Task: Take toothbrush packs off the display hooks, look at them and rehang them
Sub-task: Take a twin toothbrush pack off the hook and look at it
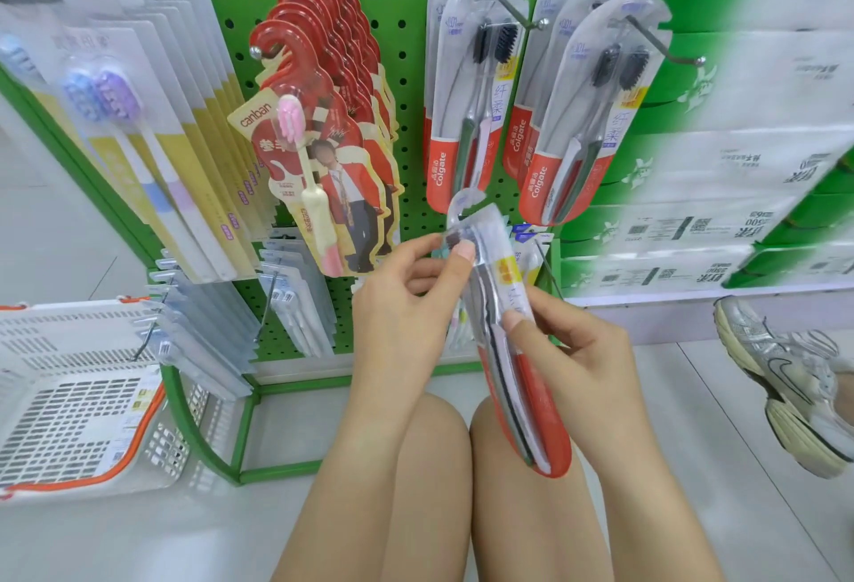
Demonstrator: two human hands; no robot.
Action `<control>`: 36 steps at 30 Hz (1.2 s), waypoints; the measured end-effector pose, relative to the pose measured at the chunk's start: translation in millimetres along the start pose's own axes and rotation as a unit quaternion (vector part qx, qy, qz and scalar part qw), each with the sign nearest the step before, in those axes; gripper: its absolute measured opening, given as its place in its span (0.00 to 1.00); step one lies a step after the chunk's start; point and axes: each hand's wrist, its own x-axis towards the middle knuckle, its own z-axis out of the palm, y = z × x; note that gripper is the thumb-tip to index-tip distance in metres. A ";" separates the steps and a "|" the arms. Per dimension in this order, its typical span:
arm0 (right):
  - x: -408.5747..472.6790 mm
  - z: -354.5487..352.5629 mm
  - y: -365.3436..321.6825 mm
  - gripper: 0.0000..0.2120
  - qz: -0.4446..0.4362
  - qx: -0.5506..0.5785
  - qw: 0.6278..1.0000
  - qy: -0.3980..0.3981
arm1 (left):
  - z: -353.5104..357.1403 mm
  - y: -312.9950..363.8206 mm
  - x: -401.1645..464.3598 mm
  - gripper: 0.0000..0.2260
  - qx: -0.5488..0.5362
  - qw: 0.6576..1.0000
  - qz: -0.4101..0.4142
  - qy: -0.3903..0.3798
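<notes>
Hands point(485, 318) pinch clear, red-based toothbrush pack point(508, 341); apparently two brushes.

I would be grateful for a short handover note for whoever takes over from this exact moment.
Left hand pinches the top of a Colgate toothbrush pack; right hand grips its middle.
The pack is off the display, held tilted above the knees, below two Colgate hooks: left hook, right hook, both still carrying packs.
Done: one pack taken down.
Left: finish looking, rehang it.
</notes>
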 end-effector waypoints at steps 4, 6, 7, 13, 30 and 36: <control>7.2 -9.8 -1.6 0.11 0.057 0.124 0.988 0.065 | -0.3 -3.0 -5.6 0.14 0.014 0.994 -0.007 -0.104; 10.8 -13.9 0.4 0.11 0.080 0.148 0.982 0.091 | 1.8 -8.3 -12.9 0.10 0.016 0.992 -0.009 -0.122; 11.6 -14.7 1.6 0.11 0.084 0.148 0.980 0.104 | 3.6 -11.5 -16.9 0.07 0.013 0.992 -0.009 -0.124; 10.2 -11.9 5.3 0.07 0.081 0.153 0.970 0.168 | 16.7 -23.8 -33.4 0.17 0.074 0.988 0.008 -0.138; 9.2 -11.1 9.0 0.12 0.141 0.189 0.965 0.111 | 9.4 -21.9 -32.9 0.15 -0.262 0.907 -0.230 -0.237; 9.1 -15.4 10.2 0.11 0.160 0.266 0.950 0.035 | 5.7 -27.6 -33.9 0.13 -0.325 0.854 -0.287 -0.287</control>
